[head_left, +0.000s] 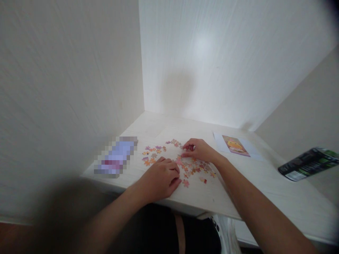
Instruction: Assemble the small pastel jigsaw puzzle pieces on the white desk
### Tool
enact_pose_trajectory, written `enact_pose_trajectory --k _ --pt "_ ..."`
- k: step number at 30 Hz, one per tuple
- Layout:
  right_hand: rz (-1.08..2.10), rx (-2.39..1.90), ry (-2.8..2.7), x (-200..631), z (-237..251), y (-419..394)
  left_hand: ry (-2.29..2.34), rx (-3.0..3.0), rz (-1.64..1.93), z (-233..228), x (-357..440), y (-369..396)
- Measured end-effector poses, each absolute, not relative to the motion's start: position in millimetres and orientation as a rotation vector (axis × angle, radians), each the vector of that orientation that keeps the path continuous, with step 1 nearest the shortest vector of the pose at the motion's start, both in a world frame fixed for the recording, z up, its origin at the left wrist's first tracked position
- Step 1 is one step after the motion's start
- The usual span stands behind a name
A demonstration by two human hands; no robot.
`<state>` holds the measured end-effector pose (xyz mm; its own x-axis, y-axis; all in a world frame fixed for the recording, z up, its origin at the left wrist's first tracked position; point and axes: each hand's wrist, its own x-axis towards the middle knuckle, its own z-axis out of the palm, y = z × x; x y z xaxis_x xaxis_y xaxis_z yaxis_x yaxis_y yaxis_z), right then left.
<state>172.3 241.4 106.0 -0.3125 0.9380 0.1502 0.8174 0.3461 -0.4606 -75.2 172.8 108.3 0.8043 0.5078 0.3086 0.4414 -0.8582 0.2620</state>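
Observation:
Loose jigsaw pieces (196, 165) in pink, orange, yellow and grey lie in a heap on the white tabletop (227, 194). My left hand (165, 176) rests at the near left side of this heap, its fingers curled in; anything under them is hidden. Over the far side of the heap is my right hand (200, 150), thumb and forefinger apart and close to the pieces. A ring shows on one of its fingers. More pieces (153, 153) are spread in a loose arc to the left and behind.
A printed sheet with a yellow cartoon figure (235, 145) lies at the back right. Farther right is a dark can (308, 164) with green marks. A pixelated phone-like object (116, 155) is on the left. Pale walls (185, 63) enclose the tabletop's left, back and right.

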Motion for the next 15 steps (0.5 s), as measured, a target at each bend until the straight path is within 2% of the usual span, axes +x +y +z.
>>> enact_pose_trajectory --k 8,15 --pt "0.388 -1.575 -2.265 179.3 107.5 245.6 0.729 2.705 0.558 111.5 -96.6 198.9" --pt "0.491 -1.533 -2.186 192.5 104.5 250.9 1.036 2.635 0.883 109.8 -113.2 221.4"
